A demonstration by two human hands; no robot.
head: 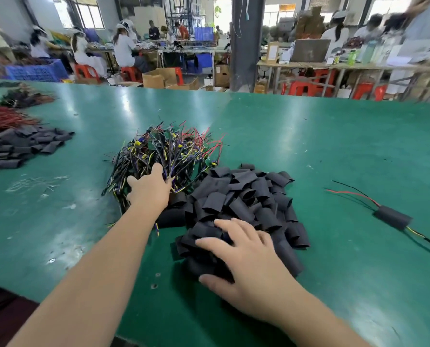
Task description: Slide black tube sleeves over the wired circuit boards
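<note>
A tangled heap of wired circuit boards [169, 151], with black, purple, yellow and red leads, lies mid-table on the green mat. My left hand [150, 189] reaches into its near edge, fingertips buried among the wires; whether it grips any is hidden. Right of it spreads a pile of short black tube sleeves [246, 196]. My right hand [244, 256] lies on the pile's near end with fingers spread and resting on the sleeves. One board inside a black sleeve [393, 217], red and black leads trailing out, lies apart at the right.
A second pile of black sleeves [21, 146] and a bundle of red wires [3, 118] sit at the far left of the green table [309, 136]. Beyond the far edge are workers on red stools, cardboard boxes and a dark pillar [246, 43].
</note>
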